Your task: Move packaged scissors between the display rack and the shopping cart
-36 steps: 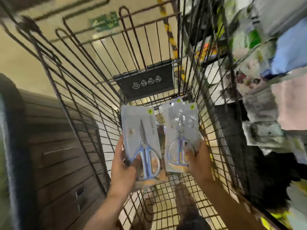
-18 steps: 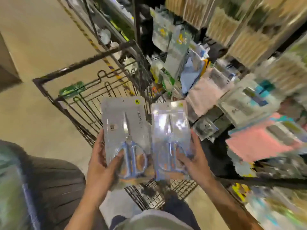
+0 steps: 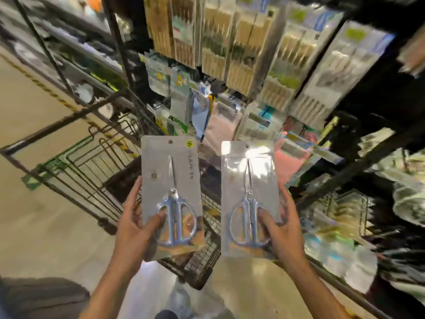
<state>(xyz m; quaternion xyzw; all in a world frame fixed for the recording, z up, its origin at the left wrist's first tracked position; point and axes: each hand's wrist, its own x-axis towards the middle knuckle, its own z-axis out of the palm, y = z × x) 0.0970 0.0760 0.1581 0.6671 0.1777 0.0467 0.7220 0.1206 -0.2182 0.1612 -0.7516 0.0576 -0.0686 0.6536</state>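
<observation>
I hold two packs of blue-handled scissors upright, side by side, above the near end of the black wire shopping cart (image 3: 76, 166). My left hand (image 3: 135, 224) grips the left scissors pack (image 3: 170, 180) at its lower left, thumb across the handles. My right hand (image 3: 281, 229) grips the right scissors pack (image 3: 248, 180) at its lower right, thumb on the handles. Both packs are grey cards with a clear blister and a hang hole at the top. The display rack (image 3: 253, 54) with hanging packaged goods rises just beyond and to the right of the packs.
Black rack posts and shelf rails (image 3: 358, 162) run across the right side. Pink and blue cloths (image 3: 287, 162) hang lower on the rack. Beige floor (image 3: 34, 226) with a yellow-black striped line lies left of the cart. A dark rounded object (image 3: 34, 298) sits at the bottom left.
My view has swung up from inside the cart to the rack. Both hands have lifted the two packs out of the cart and moved them apart, toward the rack.
</observation>
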